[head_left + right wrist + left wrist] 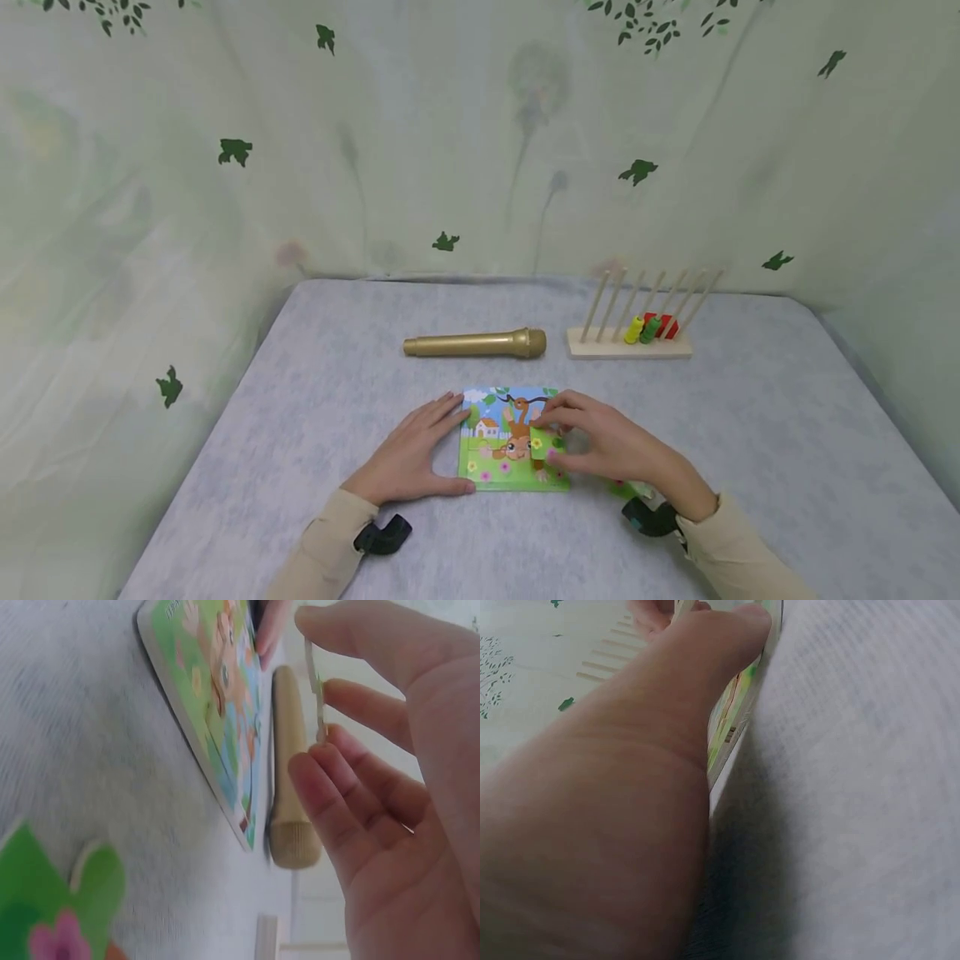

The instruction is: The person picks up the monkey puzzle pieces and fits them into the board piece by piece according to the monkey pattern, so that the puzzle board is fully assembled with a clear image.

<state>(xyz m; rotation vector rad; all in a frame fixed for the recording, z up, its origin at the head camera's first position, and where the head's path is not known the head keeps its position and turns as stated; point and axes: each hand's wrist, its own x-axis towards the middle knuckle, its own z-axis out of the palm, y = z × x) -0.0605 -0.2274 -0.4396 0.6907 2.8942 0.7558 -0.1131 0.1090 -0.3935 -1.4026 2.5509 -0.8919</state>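
A jigsaw board (487,467) with a monkey picture lies on the table in front of me. My left hand (408,454) rests along its left side, fingers spread and thumb at the lower left corner. In the left wrist view the thumb (735,637) lies against the board's edge. My right hand (622,437) pinches a green puzzle piece (541,443) with flowers, held above the right part of the board. The right wrist view shows this thin piece (318,705) edge-on between thumb and fingertips. Another green piece (34,892) with a pink flower lies loose on the table beneath the right wrist.
Behind the board lies a gold toy microphone (472,344). To its right stands a wooden peg rack (630,351) with upright rods and yellow (634,330), green (651,330) and red beads (667,326). A leaf-patterned curtain (450,167) hangs behind the table.
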